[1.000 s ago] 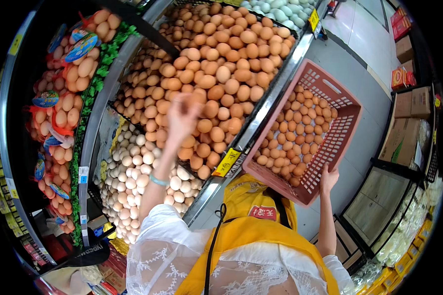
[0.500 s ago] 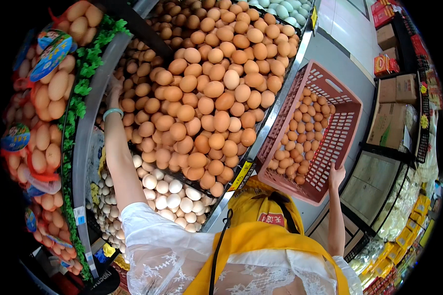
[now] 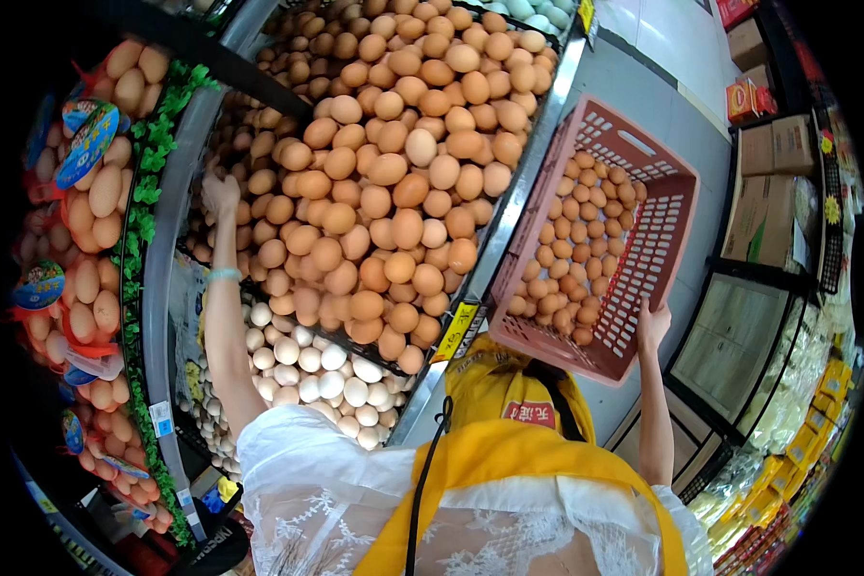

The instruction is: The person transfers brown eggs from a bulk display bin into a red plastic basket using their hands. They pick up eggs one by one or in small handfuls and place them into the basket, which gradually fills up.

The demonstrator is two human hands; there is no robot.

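Holding the pink basket [image 3: 670, 245] by its rim at the near right side, the right hand [image 3: 654, 326] has its fingers closed over the edge. The basket is beside the front metal edge [image 3: 514, 206] of the egg stand, and the loose brown eggs [image 3: 582, 252] inside lie towards its left, with part of the slotted right wall bare.

The left hand [image 3: 222, 195] is at the far left side of the large egg pile [image 3: 387, 169], close to the side rail [image 3: 154, 288]. It is small and dim there, so I cannot tell whether the fingers are around an egg or only resting among them. Below that arm are the pale eggs [image 3: 331, 385].

For this step, I would use a light, cupped hold with the finger pads spread round the shell, and lift an egg straight up rather than drag it across its neighbours. The pile slopes, so taking from the top layer should be safer than pulling from underneath. The forearm is best kept clear of the eggs, and the basket level and steady, since a tilt could make the loose eggs roll and knock together.
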